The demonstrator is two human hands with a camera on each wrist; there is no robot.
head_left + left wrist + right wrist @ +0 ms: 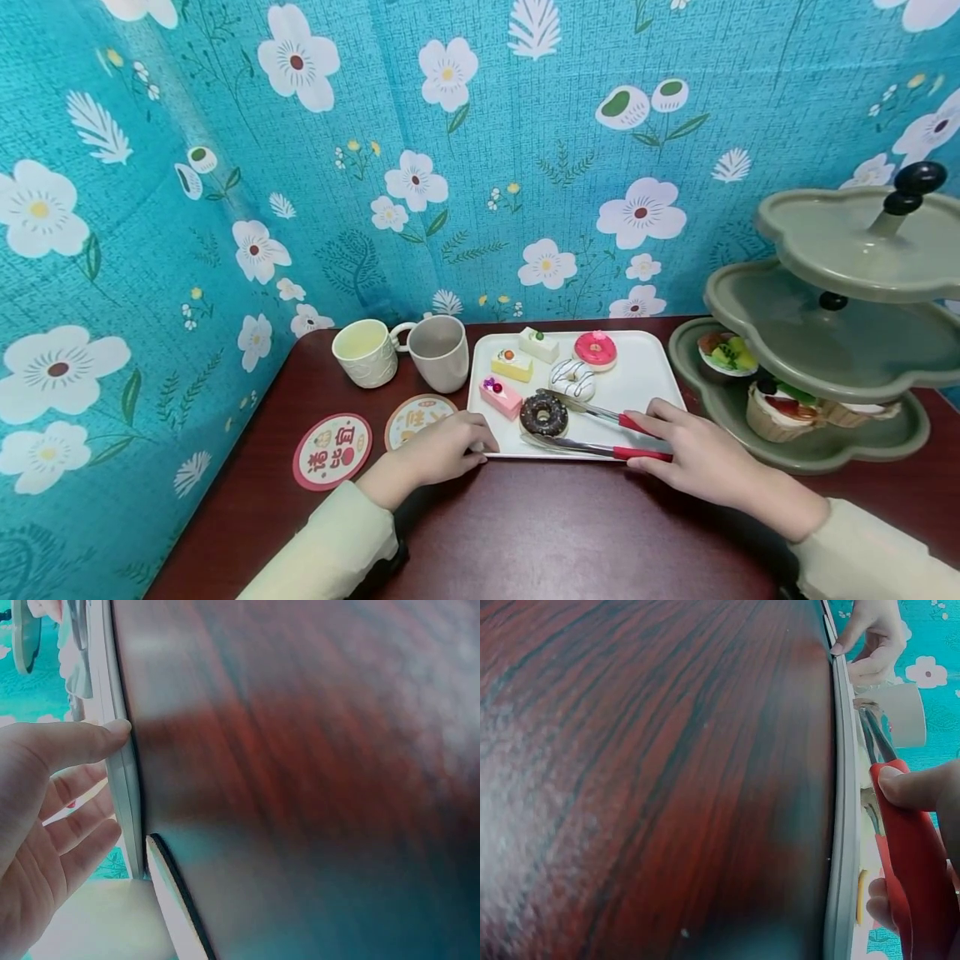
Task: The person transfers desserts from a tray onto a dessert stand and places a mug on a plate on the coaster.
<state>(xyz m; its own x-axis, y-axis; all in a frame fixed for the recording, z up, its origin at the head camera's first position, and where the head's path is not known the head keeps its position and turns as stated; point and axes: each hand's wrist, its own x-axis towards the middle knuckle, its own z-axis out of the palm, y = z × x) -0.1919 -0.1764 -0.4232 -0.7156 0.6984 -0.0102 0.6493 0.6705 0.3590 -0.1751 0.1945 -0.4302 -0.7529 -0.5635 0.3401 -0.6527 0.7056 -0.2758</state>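
My right hand [701, 457] grips red-handled metal tongs [577, 448]; its thumb lies along a red handle in the right wrist view. The tongs' arms are spread, their ends on either side of a chocolate doughnut [530, 415] on a white rectangular tray [641, 392]. My left hand [444, 450] holds the tray's front left corner, thumb on the outer rim and fingers over the edge [64, 802]. Also on the tray are a white-iced doughnut [562, 385], a pink doughnut [592, 354], a pink cake [501, 400], a yellow cake [512, 368] and a white cake [538, 346].
Two mugs, cream [367, 358] and grey [442, 362], stand left of the tray. A red-rimmed coaster [332, 452] and an orange-patterned coaster [412, 417] lie before them. At right stands a green tiered stand [795, 333] with tarts [780, 417] on its lowest tier.
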